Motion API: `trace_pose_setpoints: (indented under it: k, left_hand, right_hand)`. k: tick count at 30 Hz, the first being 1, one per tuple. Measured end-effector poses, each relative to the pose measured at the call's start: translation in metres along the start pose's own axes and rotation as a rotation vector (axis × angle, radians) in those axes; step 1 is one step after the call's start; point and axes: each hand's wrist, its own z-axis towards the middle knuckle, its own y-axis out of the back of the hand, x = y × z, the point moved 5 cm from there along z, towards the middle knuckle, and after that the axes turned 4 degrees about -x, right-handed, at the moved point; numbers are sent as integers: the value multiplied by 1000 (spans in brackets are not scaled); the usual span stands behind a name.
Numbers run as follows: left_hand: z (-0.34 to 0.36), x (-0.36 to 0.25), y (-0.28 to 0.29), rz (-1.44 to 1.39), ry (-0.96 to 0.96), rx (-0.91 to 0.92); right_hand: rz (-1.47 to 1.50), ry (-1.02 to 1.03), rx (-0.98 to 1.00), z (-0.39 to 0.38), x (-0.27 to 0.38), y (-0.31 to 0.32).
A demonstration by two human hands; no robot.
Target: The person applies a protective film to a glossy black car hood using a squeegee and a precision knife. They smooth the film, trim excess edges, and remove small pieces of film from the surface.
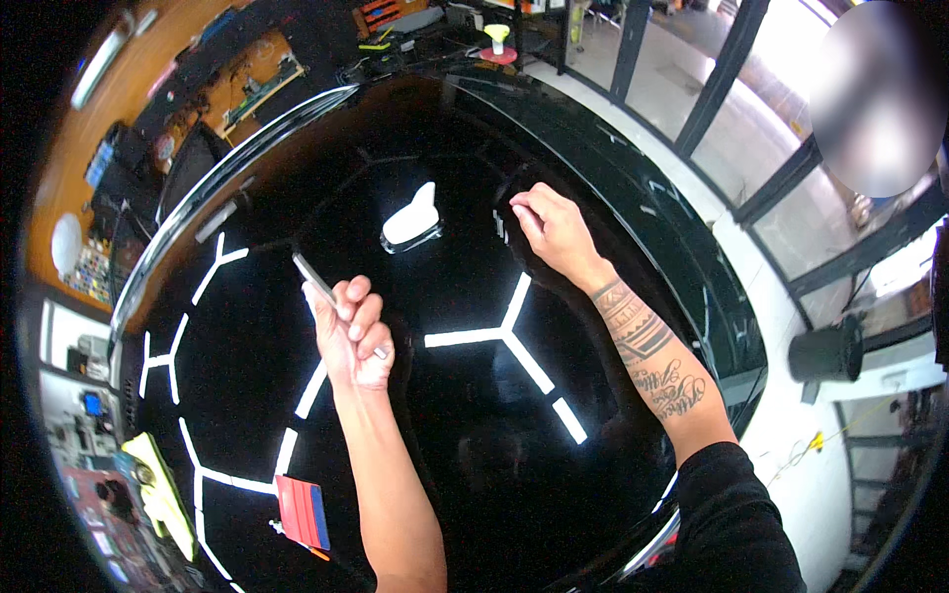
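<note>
My left hand [354, 331] is closed around a slim, flat grey tool [316, 278] whose narrow end points up and to the left. Its exact kind is unclear. My right hand [556, 229] is held over the glossy black car roof [465, 395], its fingertips pinched together. Anything between them is too dark or small to make out. A white shark-fin antenna [410, 221] stands on the roof between my hands, dark around its base. Near the lower left lies a flat red and blue squeegee [303, 512], with a small orange item beside it.
Bright light strips reflect in the black surface. A yellow-green cloth [158, 494] hangs at the left edge. A cluttered wooden workbench [213, 124] runs along the upper left. Glass doors [682, 79] stand at the right, with a black bin [825, 351] nearby.
</note>
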Motion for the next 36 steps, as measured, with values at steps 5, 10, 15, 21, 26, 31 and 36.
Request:
trace_pose_setpoints:
  k: [5, 10, 15, 21, 26, 31, 36]
  left_hand:
    - [14, 5, 3, 77, 7, -86]
    - [7, -14, -5, 144, -134, -168]
    - [4, -20, -6, 114, -185, -128]
    - [5, -19, -3, 127, -219, -133]
    - [5, -19, -3, 150, -231, -150]
    - [7, -19, -3, 200, -233, -126]
    - [7, -16, -6, 212, -229, -138]
  right_hand:
    - [-211, 479, 153, 51, 56, -39]
    - [-356, 751, 465, 71, 59, -67]
    - [-401, 812, 633, 80, 55, -72]
    - [-360, 840, 621, 82, 55, -69]
    - [-350, 855, 628, 83, 57, -68]
    - [-338, 856, 616, 82, 57, -69]
    - [-338, 853, 621, 82, 52, -73]
